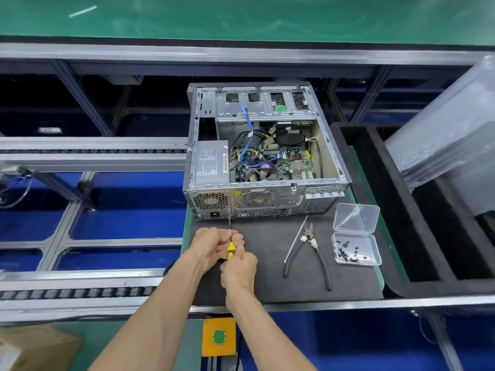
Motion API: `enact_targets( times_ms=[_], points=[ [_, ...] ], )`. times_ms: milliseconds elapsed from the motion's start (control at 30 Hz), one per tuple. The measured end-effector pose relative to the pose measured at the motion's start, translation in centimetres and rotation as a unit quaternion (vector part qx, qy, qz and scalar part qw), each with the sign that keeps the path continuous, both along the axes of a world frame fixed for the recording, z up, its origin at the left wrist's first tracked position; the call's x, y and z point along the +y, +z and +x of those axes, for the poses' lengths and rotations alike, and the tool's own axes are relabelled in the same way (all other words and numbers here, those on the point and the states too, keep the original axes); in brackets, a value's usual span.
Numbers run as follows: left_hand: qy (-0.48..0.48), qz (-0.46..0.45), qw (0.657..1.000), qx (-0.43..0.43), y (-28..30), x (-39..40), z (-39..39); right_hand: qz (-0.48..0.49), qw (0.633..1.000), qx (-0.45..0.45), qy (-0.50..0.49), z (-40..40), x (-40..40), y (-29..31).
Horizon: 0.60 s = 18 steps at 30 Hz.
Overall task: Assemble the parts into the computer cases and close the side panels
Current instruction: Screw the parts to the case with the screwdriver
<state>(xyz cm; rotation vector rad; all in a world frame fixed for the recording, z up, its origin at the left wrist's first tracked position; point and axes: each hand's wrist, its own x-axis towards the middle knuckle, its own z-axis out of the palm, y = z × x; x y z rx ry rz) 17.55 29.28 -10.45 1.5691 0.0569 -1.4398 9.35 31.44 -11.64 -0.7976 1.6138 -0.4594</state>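
Computer case (265,153) lies on its side on a dark mat (267,263) on the table, its side panel off and the interior open to view from above: a grey power supply (211,162) sits in the near-left corner, the green motherboard (289,164) with a fan-topped cooler (261,174) fills the floor beside it, and blue and black cables (249,145) loop over both up to the drive cage (265,103) at the far end. At the case's rear face, the tip of a yellow-handled screwdriver (230,249) meets the bottom edge just right of the power socket. The left hand (211,247) curls its grip round the shaft, while the right hand (238,269) closes its grip round the handle from below; both hands touch each other. Right of them on the mat lie black-handled cutting pliers (313,250) with a thin white strip, perhaps a cable tie (296,239), just beside. Farther right stands a small clear plastic box (356,249), hinged lid (356,218) thrown open, holding a scatter of small dark screws (347,254). A black foam tray (396,223) borders the mat on the right.
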Motion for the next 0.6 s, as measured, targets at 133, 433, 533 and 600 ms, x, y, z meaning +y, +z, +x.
enact_targets(
  times_ms=[133, 433, 533, 600],
  points=[
    [0.022, 0.021, 0.999, -0.016, -0.2, -0.3, 0.4, -0.017, 1.0, 0.021, 0.009, -0.5, -0.2, 0.7],
    [0.067, 0.012, 0.998, -0.011, -0.6, -0.4, 0.1, -0.173, 0.963, 0.16, 0.127, -1.9, 0.0, 1.7],
    [0.062, 0.001, 0.998, -0.016, -0.6, -0.3, 0.0, -0.145, 0.968, 0.167, 0.122, -1.5, 0.1, 1.1],
    [0.052, -0.004, 0.998, -0.023, -0.5, -0.1, -0.1, -0.089, 0.983, 0.13, 0.092, -1.2, -0.3, 0.5]
  ],
)
